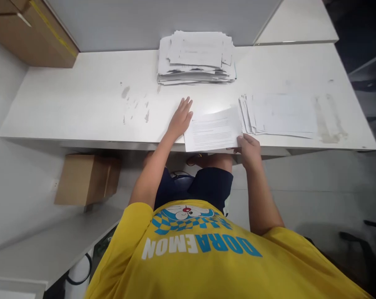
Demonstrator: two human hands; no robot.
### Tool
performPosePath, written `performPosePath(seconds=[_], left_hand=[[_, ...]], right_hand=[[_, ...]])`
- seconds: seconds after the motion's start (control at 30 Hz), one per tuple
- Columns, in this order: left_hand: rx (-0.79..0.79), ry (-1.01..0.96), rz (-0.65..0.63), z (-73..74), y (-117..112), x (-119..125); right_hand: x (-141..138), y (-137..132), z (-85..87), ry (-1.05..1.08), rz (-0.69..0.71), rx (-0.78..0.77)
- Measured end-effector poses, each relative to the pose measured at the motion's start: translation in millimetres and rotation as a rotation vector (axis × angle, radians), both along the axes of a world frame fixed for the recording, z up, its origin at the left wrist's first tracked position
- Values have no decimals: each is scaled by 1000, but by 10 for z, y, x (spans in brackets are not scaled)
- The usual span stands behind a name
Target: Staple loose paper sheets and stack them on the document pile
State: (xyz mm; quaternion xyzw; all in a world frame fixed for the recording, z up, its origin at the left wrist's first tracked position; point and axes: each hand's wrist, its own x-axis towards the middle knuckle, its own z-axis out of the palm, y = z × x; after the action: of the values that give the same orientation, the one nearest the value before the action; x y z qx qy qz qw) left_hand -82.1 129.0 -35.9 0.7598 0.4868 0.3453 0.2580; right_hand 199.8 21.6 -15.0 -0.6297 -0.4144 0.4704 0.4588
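Observation:
A printed sheet of paper [212, 131] lies over the front edge of the white desk in front of me. My right hand [249, 150] pinches its lower right corner, with the fingers tucked beneath. At the sheet's upper left, my left hand [180, 118] rests flat with its fingers stretched out, gripping nothing. Just right of the sheet is a loose, fanned pile of papers [281, 114]. Farther back, a thick stack of papers [196, 54] stands against the grey panel. Whether more than one sheet is in my right hand, I cannot tell.
The white desk [97, 104] bears grey smudges left of my hands and a brownish stain at right. A cardboard box [35, 33] sits at its back left corner. Below the desk, another cardboard box [82, 178] stands at left. Dark chair legs [359, 245] show at lower right.

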Motion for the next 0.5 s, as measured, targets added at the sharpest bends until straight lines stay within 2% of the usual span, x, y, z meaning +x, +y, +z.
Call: performPosePath(seconds=[0.07, 0.17, 0.33, 0.5], left_hand=[[-13, -18, -6, 24, -29, -7], [-28, -25, 0, 66, -46, -7], [-16, -34, -1, 47, -4, -2], [-35, -15, 20, 49, 11, -12]], right_hand=[[-76, 12, 32, 0, -40, 11], [-156, 119, 59, -31, 1, 59], [-189, 300, -14, -89, -41, 103], [-201, 280, -50, -108, -85, 115]])
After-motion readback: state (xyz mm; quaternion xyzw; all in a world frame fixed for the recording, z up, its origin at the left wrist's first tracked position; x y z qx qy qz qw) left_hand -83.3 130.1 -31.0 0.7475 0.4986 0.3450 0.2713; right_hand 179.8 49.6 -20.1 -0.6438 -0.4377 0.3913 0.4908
